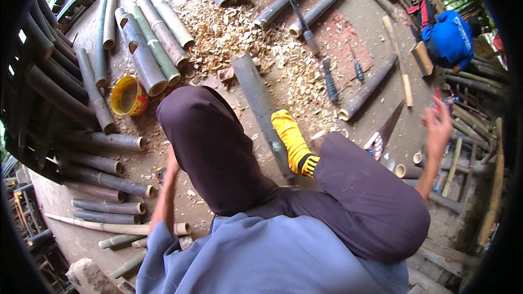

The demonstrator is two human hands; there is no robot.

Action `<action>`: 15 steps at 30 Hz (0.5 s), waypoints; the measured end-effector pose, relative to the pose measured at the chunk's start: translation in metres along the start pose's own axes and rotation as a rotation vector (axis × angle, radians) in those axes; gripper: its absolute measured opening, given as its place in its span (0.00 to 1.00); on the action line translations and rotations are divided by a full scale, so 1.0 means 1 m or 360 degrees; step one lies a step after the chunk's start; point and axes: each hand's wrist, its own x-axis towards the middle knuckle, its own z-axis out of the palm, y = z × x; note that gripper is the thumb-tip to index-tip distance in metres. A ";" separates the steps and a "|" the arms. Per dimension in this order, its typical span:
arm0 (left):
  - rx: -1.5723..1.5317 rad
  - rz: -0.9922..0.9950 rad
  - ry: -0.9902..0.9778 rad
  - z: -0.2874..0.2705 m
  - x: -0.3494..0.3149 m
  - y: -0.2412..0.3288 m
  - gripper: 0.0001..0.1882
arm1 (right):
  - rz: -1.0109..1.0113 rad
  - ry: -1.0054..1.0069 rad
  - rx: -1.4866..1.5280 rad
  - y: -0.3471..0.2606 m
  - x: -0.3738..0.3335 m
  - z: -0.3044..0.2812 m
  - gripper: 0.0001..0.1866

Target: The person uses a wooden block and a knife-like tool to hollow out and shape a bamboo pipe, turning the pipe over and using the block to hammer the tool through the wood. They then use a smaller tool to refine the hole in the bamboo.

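Observation:
My right hand (pixel 437 127) is raised at the right, its fingers bent near a small red and blue item (pixel 451 99); whether it grips that item is unclear. Below and left of it lies a handsaw (pixel 389 123) with a red and white handle. My left hand is down beside my left knee, which hides its fingers; only the wrist (pixel 172 159) shows. A dark bamboo section (pixel 253 84) lies between my legs, and my foot in a yellow sock (pixel 290 135) rests against it.
Wood shavings (pixel 218 35) cover the middle ground. Bamboo sections (pixel 144 57) lie around the left and far side, near a yellow bucket (pixel 129 97). A long dark blade (pixel 301 19), a ribbed black handle (pixel 329 80) and a screwdriver-like tool (pixel 358 69) lie ahead. A person in blue (pixel 449 38) crouches far right.

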 end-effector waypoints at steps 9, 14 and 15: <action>0.0736 0.0839 -0.0157 -0.119 0.129 0.288 0.21 | -0.0159 -0.1000 -0.0083 0.042 0.001 0.239 0.19; 0.1171 0.0661 -0.0826 -0.045 0.233 0.308 0.20 | -0.0011 -0.1181 0.0050 0.066 0.014 0.301 0.19; 0.1056 0.0743 -0.0907 -0.028 0.247 0.302 0.21 | -0.0081 -0.1180 0.0023 0.080 0.015 0.309 0.19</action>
